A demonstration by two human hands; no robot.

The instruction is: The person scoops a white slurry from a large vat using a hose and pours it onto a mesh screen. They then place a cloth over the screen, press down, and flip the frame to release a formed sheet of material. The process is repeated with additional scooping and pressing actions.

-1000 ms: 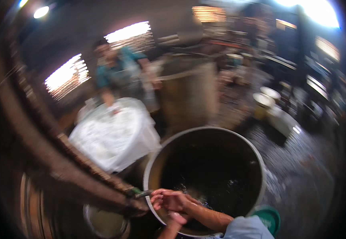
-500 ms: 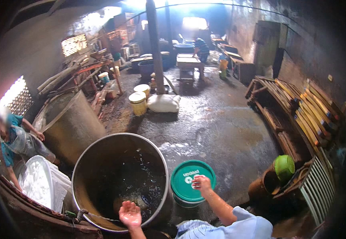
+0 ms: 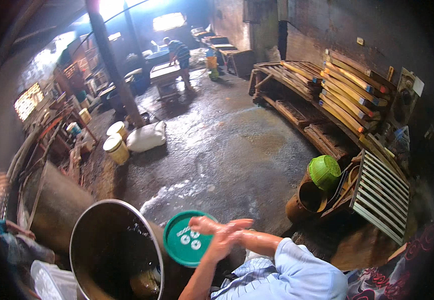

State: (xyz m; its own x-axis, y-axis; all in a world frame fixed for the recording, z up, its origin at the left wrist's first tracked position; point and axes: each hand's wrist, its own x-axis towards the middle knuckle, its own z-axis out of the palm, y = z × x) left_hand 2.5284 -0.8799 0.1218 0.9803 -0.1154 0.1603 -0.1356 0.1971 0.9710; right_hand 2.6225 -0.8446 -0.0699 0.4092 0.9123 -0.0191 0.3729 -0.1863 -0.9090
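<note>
My wet left hand reaches up from the lower edge and crosses over my right wrist, fingers stretched out to the right. It looks to be touching the wrist. Under it, my right hand points left, its fingers apart from any object. Both are above the round green lid with white markings. Just left of the lid stands a large round metal-rimmed vat with dark liquid and a pale lump low inside. My right arm wears a light blue sleeve.
A white tub and part of another person are at the lower left. Rightward stand a green basket, a slatted rack and stacked wooden bars. A white sack and yellowish buckets lie ahead. Another person bends over a far table.
My hands, apart before with the left over the vat, have come together over the green lid. The view has turned to the right.
</note>
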